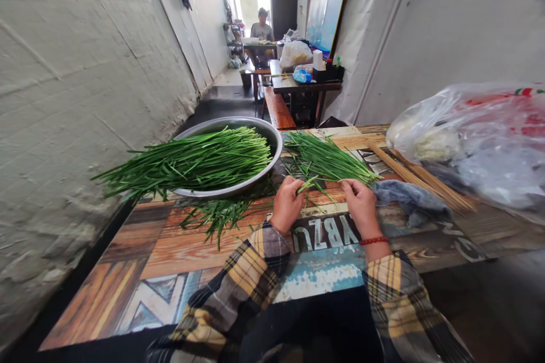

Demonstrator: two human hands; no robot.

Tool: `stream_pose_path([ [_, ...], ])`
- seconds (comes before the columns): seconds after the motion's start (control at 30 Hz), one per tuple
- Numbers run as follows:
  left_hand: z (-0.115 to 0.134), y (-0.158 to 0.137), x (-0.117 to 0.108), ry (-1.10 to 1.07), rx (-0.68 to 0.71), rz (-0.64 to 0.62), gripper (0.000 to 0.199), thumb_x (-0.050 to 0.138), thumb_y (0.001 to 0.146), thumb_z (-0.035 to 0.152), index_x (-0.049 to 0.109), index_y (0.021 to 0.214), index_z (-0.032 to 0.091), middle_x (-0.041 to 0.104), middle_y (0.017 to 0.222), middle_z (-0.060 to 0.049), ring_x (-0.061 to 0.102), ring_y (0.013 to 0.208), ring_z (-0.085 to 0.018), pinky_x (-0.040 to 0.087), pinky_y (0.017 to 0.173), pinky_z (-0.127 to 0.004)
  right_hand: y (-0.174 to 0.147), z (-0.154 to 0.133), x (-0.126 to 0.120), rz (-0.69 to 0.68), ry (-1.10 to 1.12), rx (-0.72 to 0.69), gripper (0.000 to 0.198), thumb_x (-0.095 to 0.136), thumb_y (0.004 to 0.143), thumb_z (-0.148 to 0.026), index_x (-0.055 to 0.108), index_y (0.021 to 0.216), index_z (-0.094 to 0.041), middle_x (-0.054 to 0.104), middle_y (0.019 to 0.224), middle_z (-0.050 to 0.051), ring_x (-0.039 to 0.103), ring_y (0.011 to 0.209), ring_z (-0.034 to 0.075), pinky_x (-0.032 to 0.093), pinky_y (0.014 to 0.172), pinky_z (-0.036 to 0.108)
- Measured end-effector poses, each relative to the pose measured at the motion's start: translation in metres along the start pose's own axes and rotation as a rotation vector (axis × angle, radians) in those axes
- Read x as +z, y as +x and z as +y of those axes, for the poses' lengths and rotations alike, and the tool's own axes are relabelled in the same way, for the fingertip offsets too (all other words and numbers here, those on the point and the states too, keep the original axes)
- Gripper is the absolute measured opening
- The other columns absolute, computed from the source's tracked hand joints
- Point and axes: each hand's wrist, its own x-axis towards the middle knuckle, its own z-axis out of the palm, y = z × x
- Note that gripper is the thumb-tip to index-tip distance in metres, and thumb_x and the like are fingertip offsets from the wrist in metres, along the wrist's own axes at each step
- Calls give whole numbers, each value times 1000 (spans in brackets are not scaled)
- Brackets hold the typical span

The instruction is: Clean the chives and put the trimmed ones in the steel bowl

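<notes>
Both hands rest on the near middle of a table (179,249) with a printed wood pattern, and between them they pinch a few thin green chive stalks (312,184). The left hand (287,204) is curled shut around the left end of the stalks, and the right hand (361,204), with a red bead bracelet (373,240) at its wrist, is closed on them just to the right. Just beyond the hands lies a loose bunch of chives (327,159), fanned across the table. To the far left sits a round metal basin (272,139) heaped with more chives (191,161), their tips hanging over its left rim; a smaller scatter of greens (217,212) lies on the table in front of it. Right of the hands is a crumpled grey cloth (409,198), then a bundle of bamboo skewers (421,178) lying diagonally, and a clear plastic bag (477,136) at the far right. In the far background a person (261,25) sits at another table.
</notes>
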Motion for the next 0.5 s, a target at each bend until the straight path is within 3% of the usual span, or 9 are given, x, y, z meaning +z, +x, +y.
stream_pose_path([
  [0.1, -1, 2, -1, -55, 6, 95, 19, 46, 88, 17, 53, 70, 17, 52, 82, -2, 49, 82, -14, 38, 74, -24, -1, 2, -1, -149, -264, -147, 29, 50, 87, -42, 69, 82, -20, 69, 84, 8, 60, 80, 22, 43, 74, 33],
  [0.23, -3, 2, 1, -121, -31, 69, 27, 39, 93, 24, 51, 71, 18, 52, 74, -1, 48, 74, -13, 39, 70, -23, -6, 1, 1, -217, -476, -241, 19, 56, 84, -38, 66, 78, -23, 67, 83, 8, 57, 83, 23, 40, 77, 36],
  [0.33, -5, 1, 3, -125, -39, 72, 26, 40, 94, 26, 55, 74, 17, 55, 73, -1, 50, 73, -13, 39, 69, -23, -6, -2, 2, -218, -395, -239, 20, 51, 86, -34, 64, 79, -22, 67, 85, 8, 57, 85, 23, 41, 78, 35],
  [0.5, -4, -1, 3, -71, 31, 20, 13, 52, 87, 20, 65, 90, 18, 65, 89, -4, 58, 84, -15, 43, 77, -24, -5, -15, 4, -285, -32, -186, 24, 48, 87, -37, 64, 83, -20, 68, 83, 5, 61, 78, 20, 45, 73, 31],
])
